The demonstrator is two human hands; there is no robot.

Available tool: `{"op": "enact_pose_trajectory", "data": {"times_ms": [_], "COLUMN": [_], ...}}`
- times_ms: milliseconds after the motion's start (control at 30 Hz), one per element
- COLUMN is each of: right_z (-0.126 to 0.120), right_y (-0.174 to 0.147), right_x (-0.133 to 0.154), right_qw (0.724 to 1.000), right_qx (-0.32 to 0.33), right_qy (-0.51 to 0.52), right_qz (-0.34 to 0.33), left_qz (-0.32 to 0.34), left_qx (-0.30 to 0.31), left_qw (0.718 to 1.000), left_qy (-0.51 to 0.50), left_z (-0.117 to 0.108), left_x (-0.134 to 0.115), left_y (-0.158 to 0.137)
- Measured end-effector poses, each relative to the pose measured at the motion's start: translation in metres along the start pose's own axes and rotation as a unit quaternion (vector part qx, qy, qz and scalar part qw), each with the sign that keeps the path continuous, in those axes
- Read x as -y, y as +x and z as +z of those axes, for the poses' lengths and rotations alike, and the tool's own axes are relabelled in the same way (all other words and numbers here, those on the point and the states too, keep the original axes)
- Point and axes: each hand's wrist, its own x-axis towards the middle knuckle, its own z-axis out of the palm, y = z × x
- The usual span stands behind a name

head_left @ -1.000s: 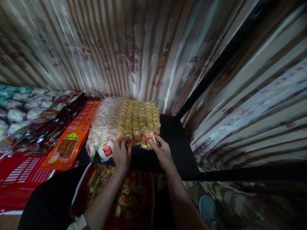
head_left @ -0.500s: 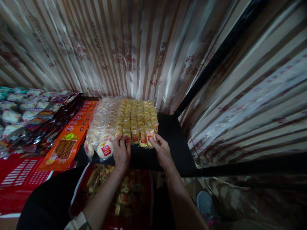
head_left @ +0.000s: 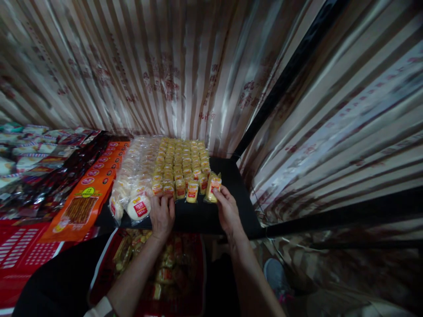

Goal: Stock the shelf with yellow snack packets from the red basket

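yellow snack packet (head_left: 213, 186), small and clear-wrapped with a red label, is pinched in the right hand (head_left: 226, 209) at the right end of the front row of yellow packets (head_left: 181, 169) on the black shelf (head_left: 231, 185). left hand (head_left: 161, 213) rests fingertips on the front row, its grip unclear. label print is unreadable; round white buns (head_left: 137, 193) lie beside, glare blurring their wrappers.
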Motion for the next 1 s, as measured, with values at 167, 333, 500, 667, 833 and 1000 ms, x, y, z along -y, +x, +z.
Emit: {"op": "enact_pose_trajectory", "data": {"times_ms": [167,333,500,667,833,1000], "right_z": [-0.007,-0.014,-0.024,-0.026,-0.017,-0.014], "right_y": [-0.001,0.000,0.006,0.009,0.008,0.008], "right_x": [-0.003,-0.007,-0.012,-0.014,-0.013,-0.016], "right_qw": [1.000,0.998,0.986,0.972,0.960,0.933], "right_qx": [-0.019,0.007,0.033,0.086,0.109,0.113], "right_qy": [-0.006,-0.063,-0.161,-0.219,-0.252,-0.327], "right_qz": [0.008,0.007,-0.005,-0.016,-0.056,-0.099], "left_qz": [0.052,0.091,0.110,0.132,0.121,0.094], "left_qx": [0.009,0.022,0.050,0.138,0.161,0.146], "left_qw": [0.998,0.995,0.990,0.974,0.971,0.975], "left_qy": [-0.020,-0.043,-0.069,-0.117,-0.130,-0.140], "left_z": [-0.005,-0.006,0.001,0.010,0.015,0.017], "left_x": [-0.002,-0.008,-0.025,-0.041,-0.045,-0.043], "left_y": [0.000,-0.002,-0.010,-0.014,-0.014,-0.017]}}
